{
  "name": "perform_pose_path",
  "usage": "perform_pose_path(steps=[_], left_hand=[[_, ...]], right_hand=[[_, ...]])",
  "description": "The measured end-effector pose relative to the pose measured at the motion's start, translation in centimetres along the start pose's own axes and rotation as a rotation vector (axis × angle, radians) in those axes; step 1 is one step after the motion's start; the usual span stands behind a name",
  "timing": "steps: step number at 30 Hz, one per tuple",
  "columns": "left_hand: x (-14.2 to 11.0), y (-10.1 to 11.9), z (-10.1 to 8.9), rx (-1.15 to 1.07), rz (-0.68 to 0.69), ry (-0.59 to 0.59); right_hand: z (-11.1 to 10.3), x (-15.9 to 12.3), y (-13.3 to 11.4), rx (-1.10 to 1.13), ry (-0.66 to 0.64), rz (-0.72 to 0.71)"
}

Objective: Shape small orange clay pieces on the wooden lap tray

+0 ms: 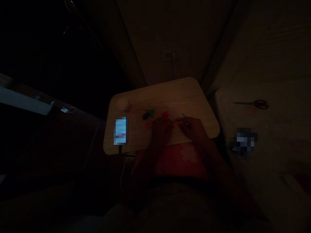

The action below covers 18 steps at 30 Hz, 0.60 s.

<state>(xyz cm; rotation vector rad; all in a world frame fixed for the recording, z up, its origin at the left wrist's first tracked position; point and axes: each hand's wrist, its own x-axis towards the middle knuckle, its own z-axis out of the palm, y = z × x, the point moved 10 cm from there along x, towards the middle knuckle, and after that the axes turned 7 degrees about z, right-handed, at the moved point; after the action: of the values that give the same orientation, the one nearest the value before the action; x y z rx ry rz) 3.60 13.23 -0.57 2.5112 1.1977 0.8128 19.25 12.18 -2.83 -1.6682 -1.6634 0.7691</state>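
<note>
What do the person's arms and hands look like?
The left hand and right hand look bare, with no gloves. The left forearm and right forearm look slim, with no sleeves or cables showing on them. I see no markings either, but it's very dark, so small things like rings could be hidden.

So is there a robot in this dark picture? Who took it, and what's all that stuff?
No robot here: you're seeing a person's bare left hand and right hand. The only picture comes from a camera worn on that person's head, looking forward and down. On the small table there's a glowing screen, a pale round thing, a green piece, a dark piece and a red piece. Both hands are close to a small orange piece, but it's too dark to tell which one holds it. Scissors lie on another surface, to the right.
</note>
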Motion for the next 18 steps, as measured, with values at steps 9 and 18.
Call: perform_pose_path(steps=[9, 18], left_hand=[[0.3, 0.3, 1.2, -0.081, -0.007, -0.038], [0.3, -0.4, 1.7, -0.106, -0.022, -0.105]], right_hand=[[0.5, 0.9, -0.5, -0.143, -0.1, -0.105], [0.7, 1.3, -0.3, -0.136, -0.187, -0.146]])
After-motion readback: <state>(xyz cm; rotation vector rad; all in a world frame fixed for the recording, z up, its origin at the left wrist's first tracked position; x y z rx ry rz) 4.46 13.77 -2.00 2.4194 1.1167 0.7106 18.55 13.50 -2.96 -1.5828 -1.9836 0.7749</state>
